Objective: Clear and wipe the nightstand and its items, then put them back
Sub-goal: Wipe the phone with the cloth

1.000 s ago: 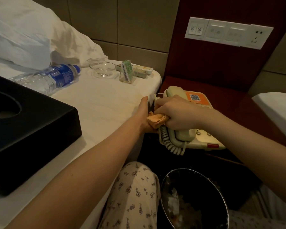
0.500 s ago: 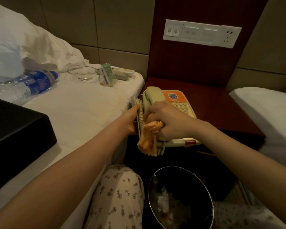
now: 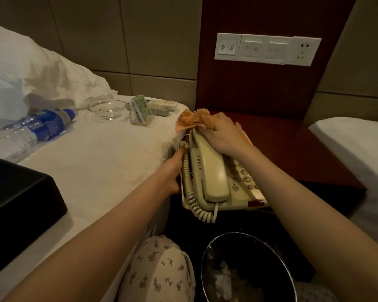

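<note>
A beige corded telephone (image 3: 214,177) sits at the left front of the dark red nightstand (image 3: 292,144), its coiled cord hanging over the front edge. My left hand (image 3: 172,171) grips the phone's left side beside the cord. My right hand (image 3: 224,134) holds a crumpled orange cloth (image 3: 193,120) against the far end of the handset. On the white bed to the left lie a water bottle (image 3: 31,134), a glass ashtray (image 3: 107,109), a clear card holder (image 3: 141,111) and a small flat tray (image 3: 162,104).
A black tissue box (image 3: 15,201) sits on the bed at the near left. A round bin (image 3: 247,269) with crumpled paper stands below the nightstand by my knee. A switch and socket panel (image 3: 266,50) is on the wall behind. A second bed (image 3: 358,144) is at the right.
My right hand has moved the orange cloth from the near, cord end of the handset up to its far end. The left hand stays at the phone's left side.
</note>
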`<state>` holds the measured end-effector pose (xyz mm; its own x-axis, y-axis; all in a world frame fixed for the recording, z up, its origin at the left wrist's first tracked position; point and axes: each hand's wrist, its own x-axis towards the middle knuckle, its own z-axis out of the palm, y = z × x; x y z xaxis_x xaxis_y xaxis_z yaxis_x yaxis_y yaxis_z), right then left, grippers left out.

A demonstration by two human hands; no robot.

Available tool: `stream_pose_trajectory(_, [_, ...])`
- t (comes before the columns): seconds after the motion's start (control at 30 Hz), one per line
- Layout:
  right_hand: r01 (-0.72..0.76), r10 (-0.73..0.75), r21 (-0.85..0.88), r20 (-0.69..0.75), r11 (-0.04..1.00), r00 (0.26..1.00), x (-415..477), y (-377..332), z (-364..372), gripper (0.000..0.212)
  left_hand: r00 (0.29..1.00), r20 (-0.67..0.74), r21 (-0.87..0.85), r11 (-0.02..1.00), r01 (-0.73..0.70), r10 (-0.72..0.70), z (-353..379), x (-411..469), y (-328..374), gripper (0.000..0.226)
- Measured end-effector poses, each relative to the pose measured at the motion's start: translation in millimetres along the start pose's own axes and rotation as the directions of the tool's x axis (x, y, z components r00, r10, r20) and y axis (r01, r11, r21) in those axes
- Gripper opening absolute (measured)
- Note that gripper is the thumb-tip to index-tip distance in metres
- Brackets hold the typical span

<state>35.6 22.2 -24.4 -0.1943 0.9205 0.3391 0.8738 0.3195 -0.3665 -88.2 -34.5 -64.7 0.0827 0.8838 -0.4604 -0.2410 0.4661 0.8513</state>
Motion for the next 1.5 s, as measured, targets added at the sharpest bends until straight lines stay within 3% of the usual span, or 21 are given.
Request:
stream_pose_trajectory(0.13, [-0.041, 0.041, -0.157, -0.003, 0.987, 0.999, -3.7, 22.4, -2.0, 0.043, 0.998, -0.060, -0.071, 0.997, -0.019, 0.015, 2.7, 2.5, -0.9, 0.051])
stream_pose_trajectory(0.27, [0.018, -0.018, -0.126, -0.001, 0.992, 1.000, -10.0, 37.8, -1.0, 0.026, 0.998, -0.052, -0.111, 0.993, -0.024, 0.019, 4.4, 0.1, -0.6, 0.050])
stream_pose_trajectory(0.5, [-0.218, 0.206, -0.135, -0.097, 0.966, 0.974, 6.6, 55.7, -6.8, 0.029, 0.999, -0.051, -0.119, 0.993, -0.023, 0.017, 1.2, 5.2, -2.5, 0.054])
stream_pose_trajectory(0.63, [-0.182, 0.168, -0.062, -0.187, 0.981, 0.968, 25.6, 34.4, -23.0, 0.025, 0.997, -0.069, -0.052, 0.998, -0.031, 0.028, 2.5, 5.3, -3.6, 0.053])
stream_pose_trajectory(0.73, [-0.106, 0.106, -0.002, 0.039, 0.994, 0.994, 36.3, 16.7, -15.6, 0.020, 0.997, -0.057, -0.038, 0.998, -0.057, 0.055, 1.5, 8.3, -3.9, 0.052])
stream_pose_trajectory(0.83, [-0.086, 0.086, -0.014, 0.238, 0.996, 0.967, 39.7, 15.2, -4.0, 0.021, 0.996, -0.058, -0.049, 0.997, -0.065, 0.062, -0.9, 9.4, -1.8, 0.051])
stream_pose_trajectory(1.0, [-0.165, 0.131, 0.111, 0.265, 0.980, 0.955, 38.0, 22.7, -15.4, 0.036, 0.998, -0.050, -0.044, 0.998, -0.046, 0.044, -6.2, 12.7, -2.5, 0.053])
stream_pose_trajectory(1.1, [-0.225, 0.196, 0.101, 0.238, 0.969, 0.951, 33.2, 35.6, -22.2, 0.032, 0.997, -0.057, -0.038, 0.998, -0.045, 0.042, -6.7, 11.6, -3.9, 0.053])
stream_pose_trajectory(1.2, [-0.283, 0.240, 0.197, 0.215, 0.939, 0.947, 22.4, 51.2, -28.6, 0.027, 0.996, -0.074, -0.039, 0.998, -0.044, 0.041, -7.3, 11.3, -4.9, 0.054])
stream_pose_trajectory(1.3, [-0.337, 0.310, 0.409, 0.133, 0.848, 0.941, 10.4, 65.5, -27.5, 0.027, 0.995, -0.085, -0.040, 0.998, -0.051, 0.048, -6.5, 11.6, -7.0, 0.054])
stream_pose_trajectory(1.33, [-0.359, 0.362, 0.527, 0.102, 0.771, 0.927, 5.7, 69.8, -24.6, 0.026, 0.995, -0.089, -0.038, 0.998, -0.050, 0.046, -6.1, 11.7, -6.9, 0.054])
stream_pose_trajectory(1.4, [-0.387, 0.491, 0.760, 0.104, 0.522, 0.865, -7.3, 75.5, -16.9, 0.028, 0.995, -0.094, -0.044, 0.998, -0.044, 0.040, -5.3, 11.8, -6.8, 0.054])
stream_pose_trajectory(1.5, [-0.377, 0.595, 0.890, 0.163, 0.255, 0.787, -29.9, 80.2, -3.9, 0.034, 0.996, -0.084, -0.070, 0.996, -0.046, 0.040, -1.9, 7.4, -7.3, 0.057])
